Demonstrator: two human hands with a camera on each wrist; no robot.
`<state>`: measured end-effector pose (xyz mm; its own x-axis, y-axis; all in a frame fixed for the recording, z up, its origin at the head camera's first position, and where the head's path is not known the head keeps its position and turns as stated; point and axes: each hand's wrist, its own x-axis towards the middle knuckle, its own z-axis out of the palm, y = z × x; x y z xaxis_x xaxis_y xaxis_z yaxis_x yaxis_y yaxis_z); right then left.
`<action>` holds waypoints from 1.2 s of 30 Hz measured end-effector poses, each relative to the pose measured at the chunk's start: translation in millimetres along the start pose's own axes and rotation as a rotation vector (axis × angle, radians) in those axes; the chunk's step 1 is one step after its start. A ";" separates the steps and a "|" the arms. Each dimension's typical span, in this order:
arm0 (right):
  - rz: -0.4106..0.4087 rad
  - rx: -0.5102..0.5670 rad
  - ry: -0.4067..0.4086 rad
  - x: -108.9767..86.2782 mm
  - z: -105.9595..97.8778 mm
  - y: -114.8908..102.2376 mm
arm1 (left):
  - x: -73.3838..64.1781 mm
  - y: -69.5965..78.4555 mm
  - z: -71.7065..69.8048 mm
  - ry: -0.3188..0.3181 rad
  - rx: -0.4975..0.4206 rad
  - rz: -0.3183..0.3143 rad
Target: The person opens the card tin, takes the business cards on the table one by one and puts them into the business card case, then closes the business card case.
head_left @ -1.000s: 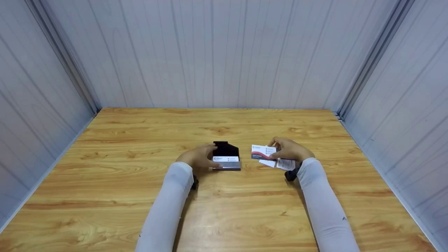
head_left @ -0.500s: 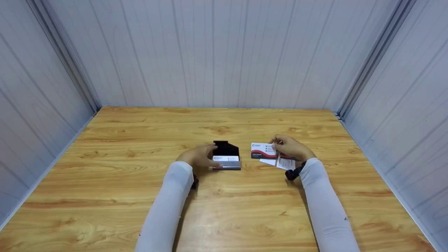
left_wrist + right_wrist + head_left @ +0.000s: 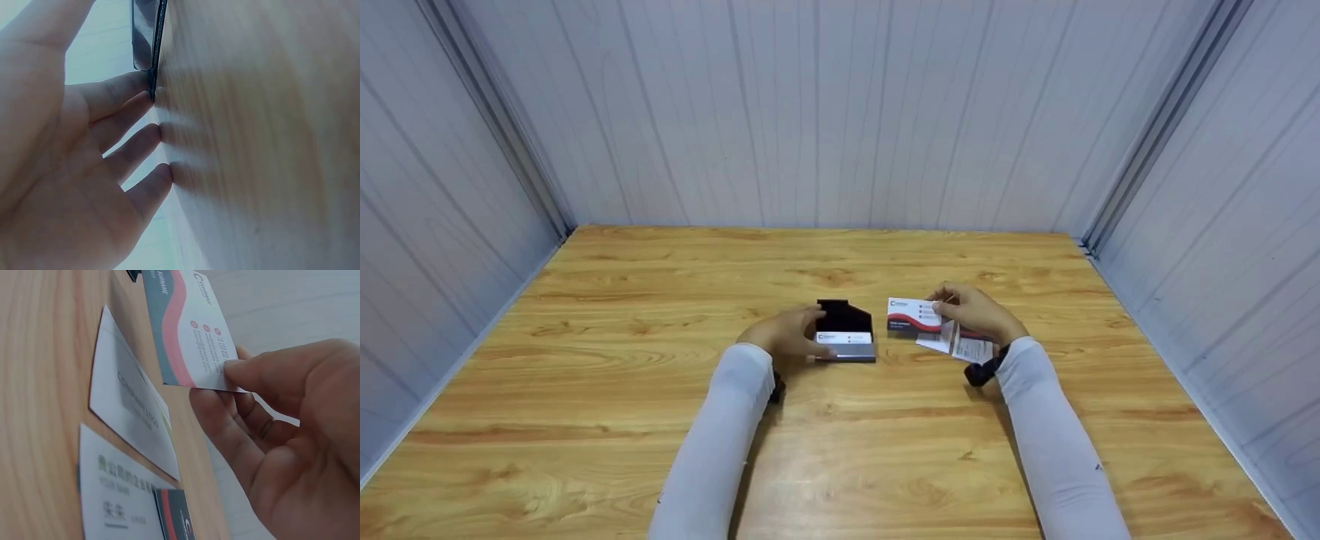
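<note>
An open card case stands on the table, its black lid raised at the back and a white business card showing inside. My left hand holds it by the left side, thumb on the front and fingertips by the lid; in the left wrist view the fingers touch its lower corner and the tabletop. To the right, my right hand pinches a white, red and dark business card between thumb and fingers, raised above the table. Beneath it lie several loose cards.
Another printed card and a dark card lie near the right wrist. The wooden table is enclosed by pale panelled walls at the back and both sides.
My right hand has shifted its grip to the card's right edge, lifted it slightly and moved it left towards the case. The left hand has stayed at the case.
</note>
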<state>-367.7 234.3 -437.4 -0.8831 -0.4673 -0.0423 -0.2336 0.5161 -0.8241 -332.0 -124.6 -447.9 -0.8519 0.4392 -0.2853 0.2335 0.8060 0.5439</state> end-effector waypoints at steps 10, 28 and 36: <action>-0.101 -0.046 0.082 10.0 18.6 -6.1 | 2.5 -0.5 0.9 0.003 0.033 0.018; -0.168 -0.082 0.062 35.5 58.4 -38.5 | 3.9 0.1 -0.6 0.025 0.050 0.020; -0.167 -0.129 0.052 44.2 73.9 -45.6 | 6.1 0.1 -1.2 0.046 -0.012 0.057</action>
<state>-366.0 137.0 -443.4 -0.8466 -0.5183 0.1211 -0.4262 0.5238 -0.7375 -337.7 -122.3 -448.7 -0.8578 0.4658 -0.2173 0.2771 0.7752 0.5677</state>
